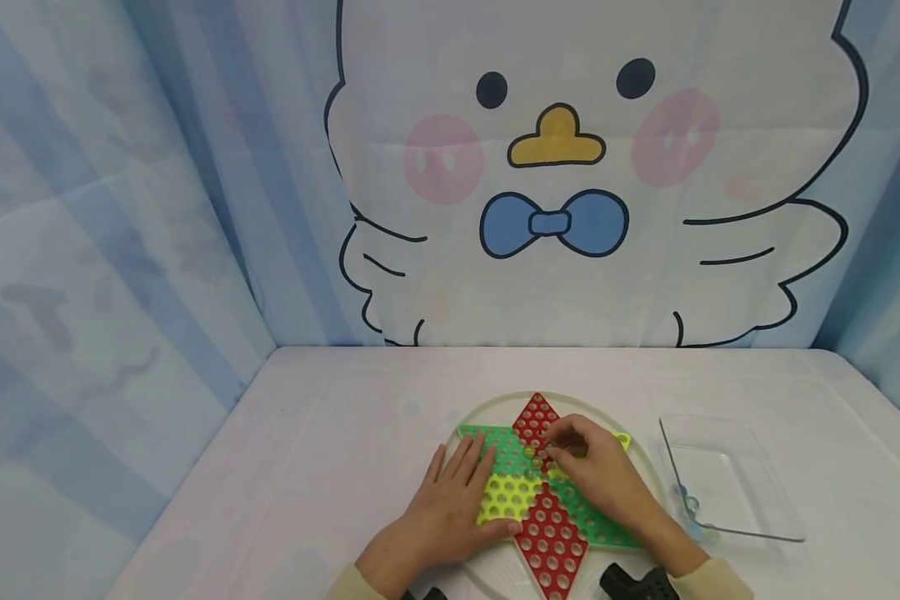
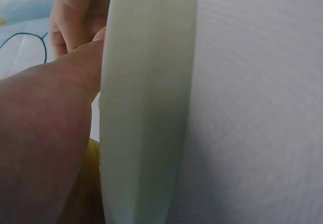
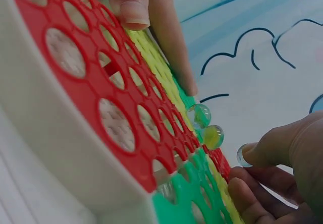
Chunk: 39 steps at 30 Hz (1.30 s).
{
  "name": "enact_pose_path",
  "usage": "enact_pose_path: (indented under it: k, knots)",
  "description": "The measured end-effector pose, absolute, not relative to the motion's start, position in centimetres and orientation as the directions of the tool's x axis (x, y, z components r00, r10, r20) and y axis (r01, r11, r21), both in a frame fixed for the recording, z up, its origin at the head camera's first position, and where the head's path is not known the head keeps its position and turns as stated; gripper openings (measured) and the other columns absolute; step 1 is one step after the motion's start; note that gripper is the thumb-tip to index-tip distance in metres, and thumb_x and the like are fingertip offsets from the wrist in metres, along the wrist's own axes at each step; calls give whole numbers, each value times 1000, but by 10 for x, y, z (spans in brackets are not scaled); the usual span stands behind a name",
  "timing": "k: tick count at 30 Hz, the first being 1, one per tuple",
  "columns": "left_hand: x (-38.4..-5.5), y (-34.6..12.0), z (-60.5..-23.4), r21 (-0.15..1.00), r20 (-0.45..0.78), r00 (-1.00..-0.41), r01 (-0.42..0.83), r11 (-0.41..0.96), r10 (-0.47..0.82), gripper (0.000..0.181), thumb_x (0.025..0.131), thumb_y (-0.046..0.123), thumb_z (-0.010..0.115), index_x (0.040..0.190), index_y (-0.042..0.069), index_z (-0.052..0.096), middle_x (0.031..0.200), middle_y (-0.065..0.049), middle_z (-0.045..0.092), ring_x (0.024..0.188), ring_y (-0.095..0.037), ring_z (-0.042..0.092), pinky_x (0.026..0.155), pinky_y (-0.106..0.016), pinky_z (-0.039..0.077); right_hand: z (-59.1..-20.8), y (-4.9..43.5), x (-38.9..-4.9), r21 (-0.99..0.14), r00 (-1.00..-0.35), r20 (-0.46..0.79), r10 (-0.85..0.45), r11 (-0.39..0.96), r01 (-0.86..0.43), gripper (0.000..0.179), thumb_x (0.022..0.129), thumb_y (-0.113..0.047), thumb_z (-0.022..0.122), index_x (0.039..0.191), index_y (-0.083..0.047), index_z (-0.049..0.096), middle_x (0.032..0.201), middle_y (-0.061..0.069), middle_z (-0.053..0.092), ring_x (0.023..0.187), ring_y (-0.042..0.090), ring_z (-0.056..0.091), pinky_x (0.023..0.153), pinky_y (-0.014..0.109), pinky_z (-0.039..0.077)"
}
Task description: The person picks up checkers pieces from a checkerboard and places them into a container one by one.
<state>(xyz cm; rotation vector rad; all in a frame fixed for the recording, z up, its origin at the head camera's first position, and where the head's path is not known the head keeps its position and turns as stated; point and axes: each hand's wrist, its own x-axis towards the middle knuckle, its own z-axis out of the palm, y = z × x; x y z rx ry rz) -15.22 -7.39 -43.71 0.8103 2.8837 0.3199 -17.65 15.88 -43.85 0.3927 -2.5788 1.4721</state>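
Observation:
A round white Chinese checkers board (image 1: 551,542) with a star of red, green and yellow perforated sections lies in front of me. My left hand (image 1: 453,508) rests on its left side, fingers spread and straight across the green and yellow sections. Over the board's centre, my right hand (image 1: 603,471) pinches a clear glass marble (image 3: 244,156) between thumb and fingers. Seen from the right wrist, two marbles, one clear and green-tinted (image 3: 199,115) and one yellowish (image 3: 212,136), sit on the board just beside that hand. The left wrist view mostly shows the board's pale rim (image 2: 146,103).
A clear plastic tray (image 1: 720,462) stands to the right of the board, with several marbles (image 1: 692,504) gathered at its near left corner. Black wrist-camera mounts (image 1: 637,583) show at the bottom edge. A cartoon-printed curtain (image 1: 555,292) hangs behind the white table (image 1: 330,417).

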Motion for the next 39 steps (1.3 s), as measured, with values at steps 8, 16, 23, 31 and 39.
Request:
enact_pose_path:
  k: [8,16,23,31,39]
  knots:
    - [-152,-74,-439,237,-67,-850,496,836,523,95,92,74,41,159,10,19,168,-11,12,155,-27,12,123,-56,14,-435,162,-177,-860,-962,233,-142,431,-272,15,90,1,68,104,-4,64,103,9,67,96,19,68,76,23,57]
    - [-152,-74,-438,243,-75,-849,494,835,524,96,92,75,41,159,10,18,168,-10,11,156,-26,11,124,-56,13,-432,164,-176,-868,-960,252,-123,410,-280,15,91,-1,68,105,-3,64,106,9,67,100,23,67,78,21,58]
    - [-152,-74,-438,246,-70,-848,495,833,525,96,92,75,41,159,10,18,168,-10,11,156,-26,11,124,-56,13,-429,165,-176,-871,-963,247,-112,410,-271,15,93,-4,66,108,-4,65,109,11,68,103,25,67,78,20,57]
    - [-152,-75,-437,257,-78,-849,490,833,523,97,91,75,41,159,10,18,168,-10,11,156,-26,10,124,-56,12,-422,168,-174,-854,-966,240,-95,452,-256,16,94,-4,66,109,-5,66,109,10,69,100,14,66,81,20,57]
    - [-153,-75,-437,259,-78,-847,493,831,527,97,92,75,40,160,10,18,168,-11,11,156,-26,10,124,-56,12,-421,172,-173,-842,-959,269,-84,464,-277,15,94,-5,66,109,-6,65,109,11,69,100,14,66,81,19,57]
